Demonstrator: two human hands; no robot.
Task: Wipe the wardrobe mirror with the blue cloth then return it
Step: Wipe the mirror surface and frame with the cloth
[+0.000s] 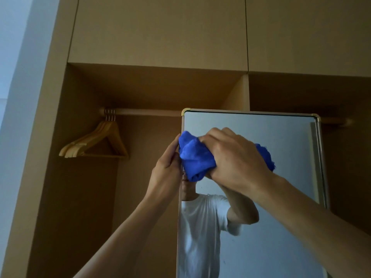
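Note:
A tall wardrobe mirror point(285, 149) with a thin metal frame and brass corners stands in front of the open wooden wardrobe. A bunched blue cloth point(195, 157) is pressed against the glass near the mirror's upper left. My right hand point(234, 157) is closed over the cloth. My left hand point(167, 169) grips the mirror's left edge just beside the cloth. The glass reflects a person in a white T-shirt with raised arms.
Several wooden hangers point(96, 143) hang at the left end of the clothes rail point(144, 112). Closed upper cabinet doors point(160, 31) sit above the open compartments. A pale wall point(14, 77) lies to the left.

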